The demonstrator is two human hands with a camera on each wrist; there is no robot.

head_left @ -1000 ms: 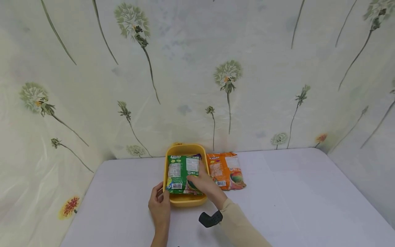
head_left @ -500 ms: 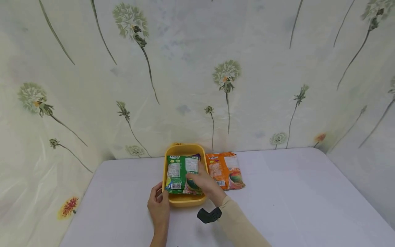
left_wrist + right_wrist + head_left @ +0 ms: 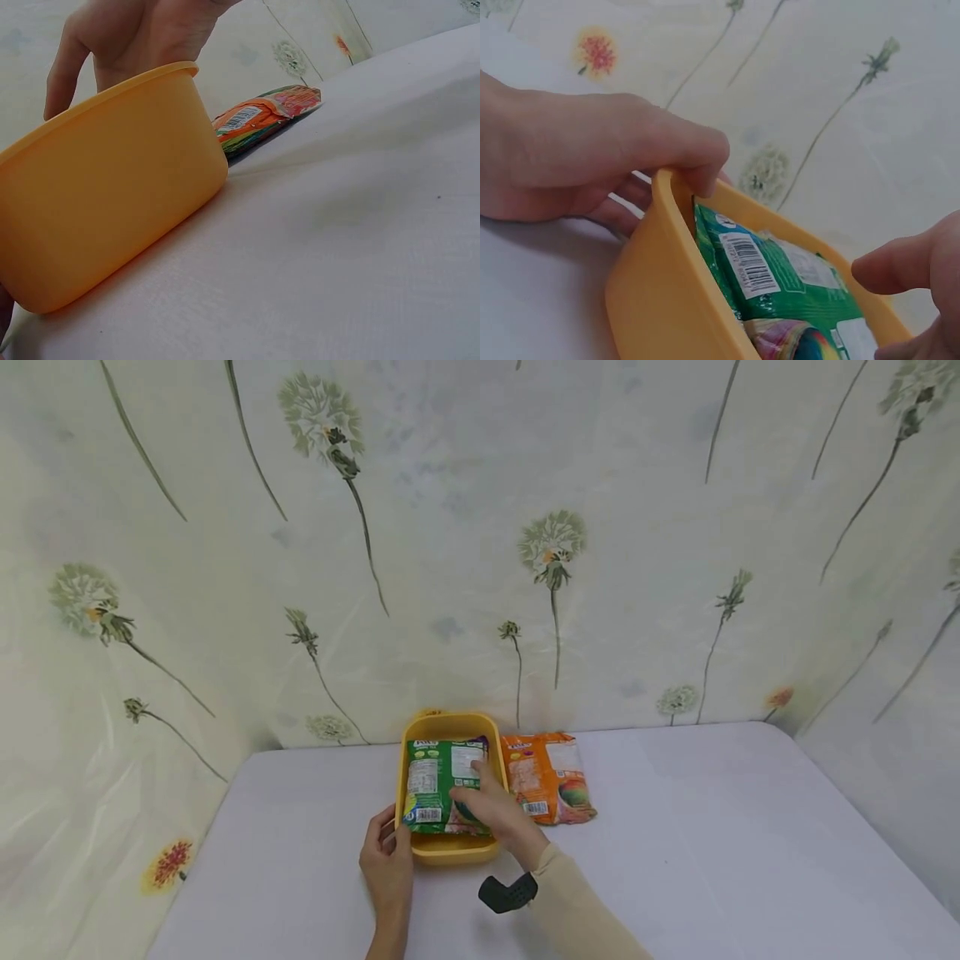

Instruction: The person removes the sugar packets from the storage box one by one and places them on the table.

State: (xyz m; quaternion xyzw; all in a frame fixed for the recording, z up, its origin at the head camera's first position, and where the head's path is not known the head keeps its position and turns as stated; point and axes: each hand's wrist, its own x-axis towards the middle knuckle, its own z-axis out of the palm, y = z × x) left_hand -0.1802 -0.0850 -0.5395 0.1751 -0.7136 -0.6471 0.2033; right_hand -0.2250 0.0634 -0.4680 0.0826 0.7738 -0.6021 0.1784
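Note:
A yellow plastic tub [image 3: 453, 857] stands near the table's back edge. Inside lies a green printed snack packet [image 3: 435, 785], barcode towards the front, with a purple bit at its far right corner. My left hand [image 3: 388, 858] grips the tub's front left corner; in the right wrist view its thumb hooks over the rim and its other fingers lie outside. My right hand [image 3: 498, 806] is over the right side of the green packet, thumb and forefinger extended and apart, nothing pinched between them. Its other fingers are hidden in the head view.
Just right of the tub, an orange printed packet [image 3: 551, 781] lies flat, a green edge showing beneath it in the left wrist view. A white cloth covers the table [image 3: 712, 843]. A flower-patterned sheet [image 3: 450, 568] hangs behind and at the sides.
My right forefinger has drawn back from the tub's right inner wall onto the green packet. My left hand, the tub and the orange packet have stayed in place.

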